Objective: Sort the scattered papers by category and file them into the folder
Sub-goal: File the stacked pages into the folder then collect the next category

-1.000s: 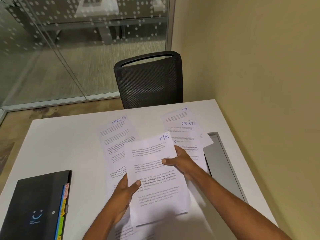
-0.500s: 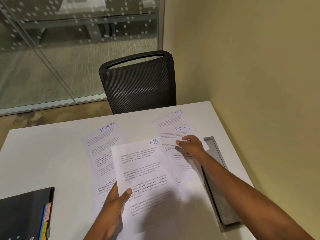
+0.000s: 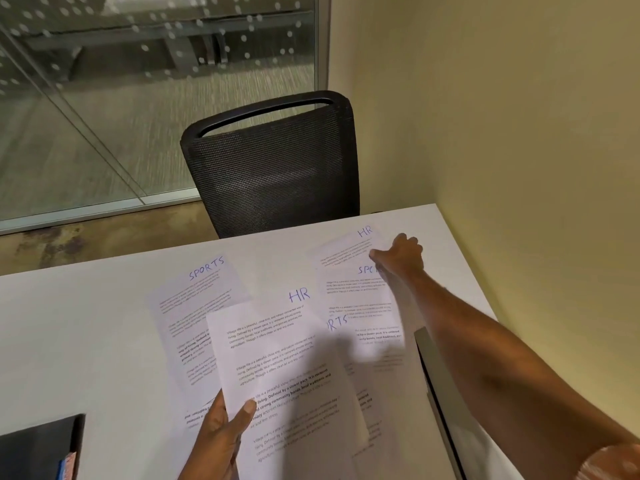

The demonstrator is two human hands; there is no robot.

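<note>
White table [image 3: 69,323] before black chair [image 3: 277,168]; sorting looks barely begun. Left hand [image 3: 221,441] pinches HR sheet [image 3: 277,358] below chair. Right hand [image 3: 401,254], fingers curled, touches second HR sheet [image 3: 349,251] right of chair; grip unclear. SPORTS sheets [image 3: 197,299] loose; folder [image 3: 38,448] far lower left, nothing visibly filed.

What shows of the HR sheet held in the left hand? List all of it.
The HR sheet is thin white paper with "HR" handwritten in blue at its top right and printed paragraphs below, some lines bold. It sits tilted over other sheets on the white table. The left hand grips its lower left edge, thumb on top. A shadow crosses its middle.
</note>
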